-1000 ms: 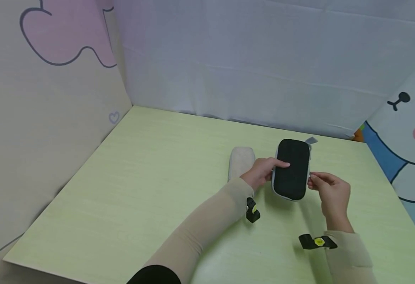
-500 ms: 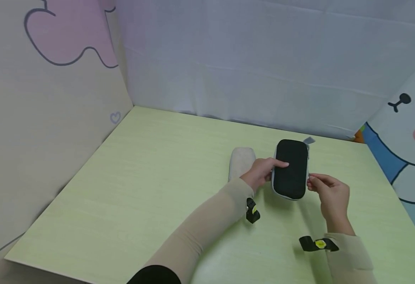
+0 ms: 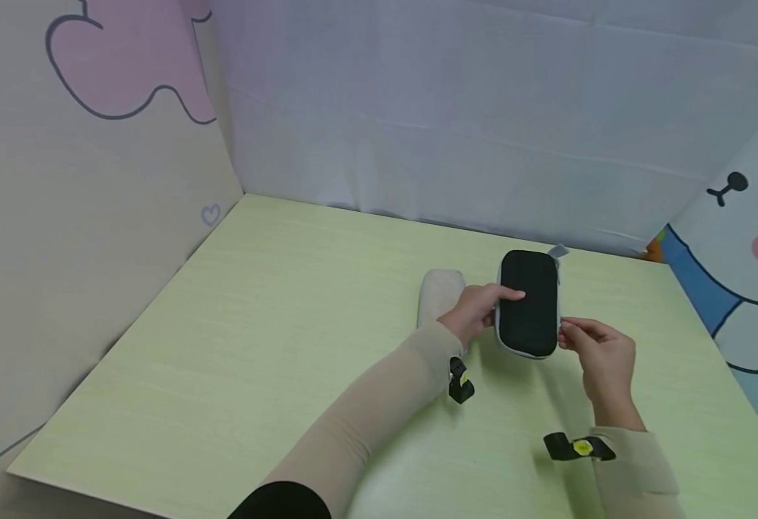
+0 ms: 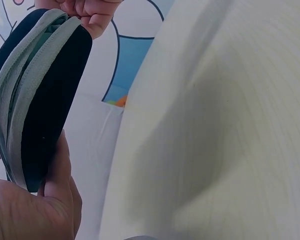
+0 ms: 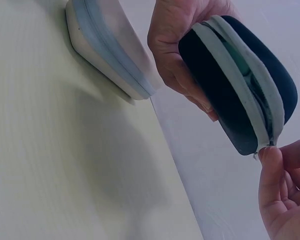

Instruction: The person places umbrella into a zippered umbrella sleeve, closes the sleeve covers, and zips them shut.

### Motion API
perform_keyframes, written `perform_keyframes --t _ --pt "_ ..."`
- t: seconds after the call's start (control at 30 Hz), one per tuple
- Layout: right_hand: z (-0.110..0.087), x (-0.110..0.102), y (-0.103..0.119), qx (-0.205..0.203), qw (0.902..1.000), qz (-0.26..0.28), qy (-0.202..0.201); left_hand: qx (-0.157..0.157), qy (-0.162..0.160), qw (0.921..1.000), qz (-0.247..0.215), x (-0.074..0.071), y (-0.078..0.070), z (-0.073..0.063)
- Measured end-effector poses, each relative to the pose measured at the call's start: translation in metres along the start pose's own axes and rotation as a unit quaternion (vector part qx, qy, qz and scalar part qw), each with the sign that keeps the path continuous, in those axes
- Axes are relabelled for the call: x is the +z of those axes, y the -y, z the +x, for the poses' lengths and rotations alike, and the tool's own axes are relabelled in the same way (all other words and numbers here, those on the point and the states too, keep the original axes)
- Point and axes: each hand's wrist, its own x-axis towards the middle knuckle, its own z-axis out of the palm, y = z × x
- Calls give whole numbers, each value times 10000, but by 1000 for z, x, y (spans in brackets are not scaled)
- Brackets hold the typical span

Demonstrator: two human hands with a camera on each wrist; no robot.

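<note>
A black zip case with pale grey zip edging is held up over the table. My left hand grips its left side, thumb across the black face. At its right edge my right hand pinches the zip between thumb and forefinger; the pull itself is mostly hidden by the fingertips. In the right wrist view the case has its zip parted along the near end, with something green showing inside. The left wrist view shows the same gap in the case. A grey tab sticks out at the top right corner.
A beige case lies on the pale table behind my left hand; its zip band shows in the right wrist view. A white cloth wall stands along the back edge, with printed panels on both sides.
The black case has shifted slightly up and to the left, both hands moving with it. The grips look the same, and the beige case lies in place.
</note>
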Motion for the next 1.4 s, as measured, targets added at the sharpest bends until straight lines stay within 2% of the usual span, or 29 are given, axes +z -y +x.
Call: perform_keyframes --t 0.27,0.53,0.77,0.93,1.13,1.4 --pt "-2 1 -3 27 10000 -3 50 -30 -100 9998 -195 -1 0 2" --pt "-5 2 0 2 10000 -72 42 -21 -166 9997 -188 0 0 4" --pt "-9 3 2 -95 9995 301 71 65 -181 9980 -595 -2 -1 8" --pt "-8 2 1 -192 9995 241 60 46 -141 9983 -563 -2 -2 8" --pt "-11 3 1 -149 9998 44 83 22 -277 9973 -686 -3 -3 8" --pt "-13 4 1 -351 9993 -6 115 21 -359 9962 -791 -3 -4 10"
